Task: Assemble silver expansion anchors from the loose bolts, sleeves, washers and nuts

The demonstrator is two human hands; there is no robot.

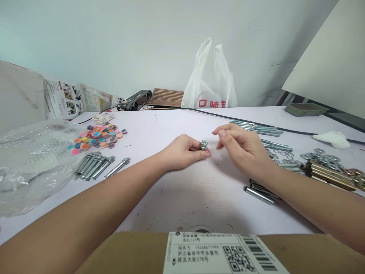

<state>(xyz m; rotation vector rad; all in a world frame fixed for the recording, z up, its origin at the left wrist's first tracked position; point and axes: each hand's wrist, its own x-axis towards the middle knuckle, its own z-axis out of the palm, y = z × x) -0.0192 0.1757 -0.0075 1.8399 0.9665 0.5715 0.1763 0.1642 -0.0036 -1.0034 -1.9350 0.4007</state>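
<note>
Cardboard box (137, 253): right up against me, one, with one shipping label (196, 255).
Metal bolt (203, 144): beyond the box's middle, upright in my left hand (182, 154), thumb and fingers gripping it. I'd call it light, stiff, hard to break, a bit slippery; best pinched round the body, below the top nut.
Right hand (245, 150): loosely curled, partly open, nothing showing in it, beside the bolt.
Bolt count: one gripped; beyond the box's left, one lies apart (116, 168), about five bunched (102, 168).
Coloured discs (104, 134): farther beyond those, dozens, too overlapped to count.
Washers, rods (276, 146): beyond the box's right, many, partly hidden by my arm.
Green tray (306, 109): far beyond them, one.
</note>
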